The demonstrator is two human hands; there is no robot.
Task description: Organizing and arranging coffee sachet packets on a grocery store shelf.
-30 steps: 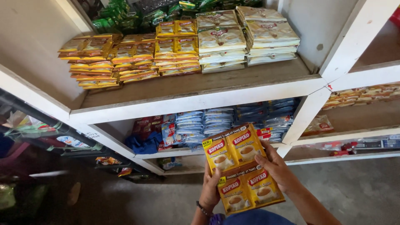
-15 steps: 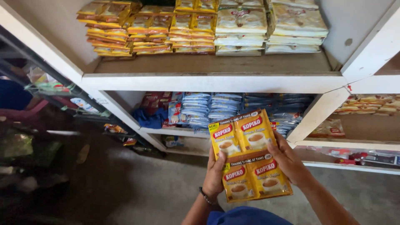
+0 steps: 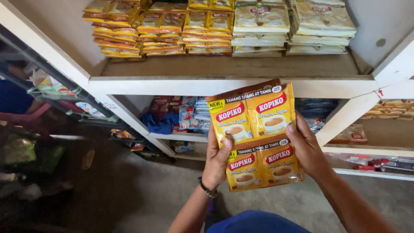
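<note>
Coffee sachets (image 3: 255,134) held upright between left hand (image 3: 216,162) and right hand (image 3: 305,149).

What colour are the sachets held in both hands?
Yellow-orange with brown tops and red labels, the sachets show best in the head view.

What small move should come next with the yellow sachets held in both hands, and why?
Probably lift the sachet sheet toward the upper shelf: the left hand and right hand grip its sides just below that shelf, where similar yellow stacks lie with bare board in front.
</note>
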